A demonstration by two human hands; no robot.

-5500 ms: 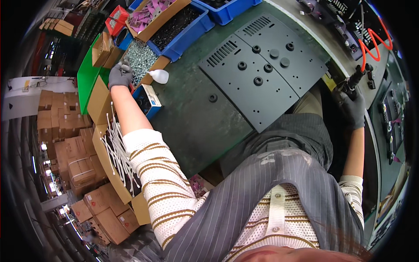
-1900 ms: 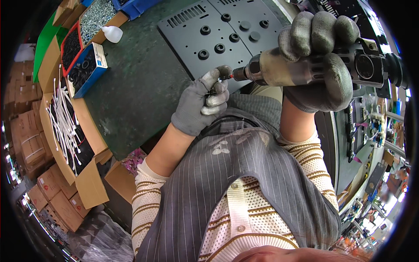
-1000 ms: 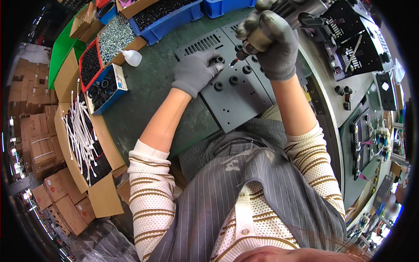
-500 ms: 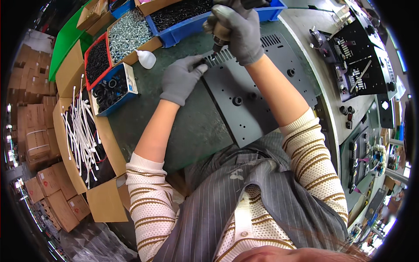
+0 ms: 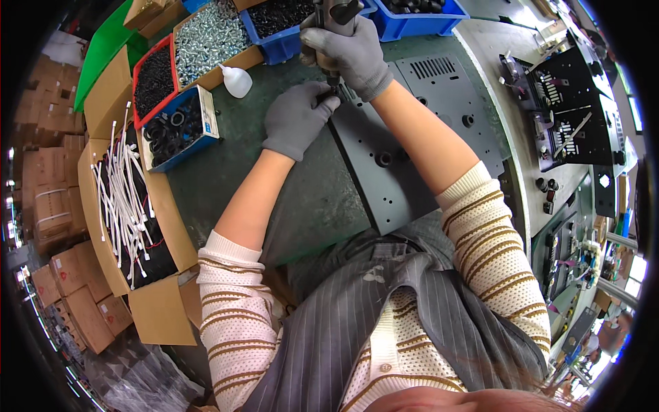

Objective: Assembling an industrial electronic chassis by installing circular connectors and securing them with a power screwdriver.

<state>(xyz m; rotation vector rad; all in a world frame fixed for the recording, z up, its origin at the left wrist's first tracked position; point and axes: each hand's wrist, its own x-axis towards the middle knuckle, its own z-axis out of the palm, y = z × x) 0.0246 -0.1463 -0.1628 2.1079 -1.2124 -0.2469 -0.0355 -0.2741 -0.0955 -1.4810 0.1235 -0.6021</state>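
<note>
Green mat (image 5: 302, 199) w/ grey panel (image 5: 405, 158), boxes (image 5: 65, 302) on floor.

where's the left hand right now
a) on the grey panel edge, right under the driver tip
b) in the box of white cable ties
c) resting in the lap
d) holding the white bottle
a: the gloved left hand sits at the edge of the grey panel, fingers pinched just below the driver that the right hand grips; the white bottle stands untouched.
</note>
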